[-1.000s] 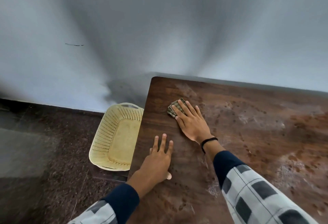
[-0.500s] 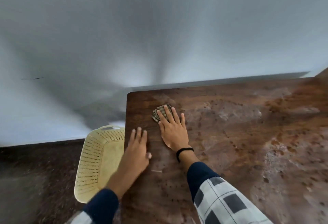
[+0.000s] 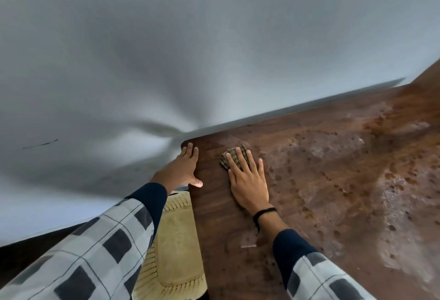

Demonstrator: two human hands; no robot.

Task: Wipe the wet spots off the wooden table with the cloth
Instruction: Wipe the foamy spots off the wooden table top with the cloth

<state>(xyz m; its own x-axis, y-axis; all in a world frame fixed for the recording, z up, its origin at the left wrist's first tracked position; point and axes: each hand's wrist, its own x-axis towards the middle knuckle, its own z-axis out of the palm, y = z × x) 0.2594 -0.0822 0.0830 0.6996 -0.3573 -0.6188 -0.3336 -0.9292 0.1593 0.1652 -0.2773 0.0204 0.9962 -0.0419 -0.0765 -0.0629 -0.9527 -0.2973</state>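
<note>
A small folded checked cloth [image 3: 228,157] lies near the far left corner of the dark wooden table [image 3: 316,195]. My right hand [image 3: 247,180] lies flat on it, fingers straight, pressing it to the wood. Only the cloth's far edge shows past my fingertips. My left hand [image 3: 183,170] rests at the table's left edge near the corner, fingers extended along the edge and thumb on the top surface. Wet streaks and droplets [image 3: 338,157] spread over the wood to the right of the cloth.
A cream perforated plastic basket [image 3: 176,247] stands on the dark floor beside the table's left edge, under my left forearm. A plain grey wall [image 3: 214,49] runs along the table's far edge.
My left hand slid forward along the table's left edge toward the far corner. My right hand and the cloth stayed near that corner. The view tilted, so the table now runs diagonally.
</note>
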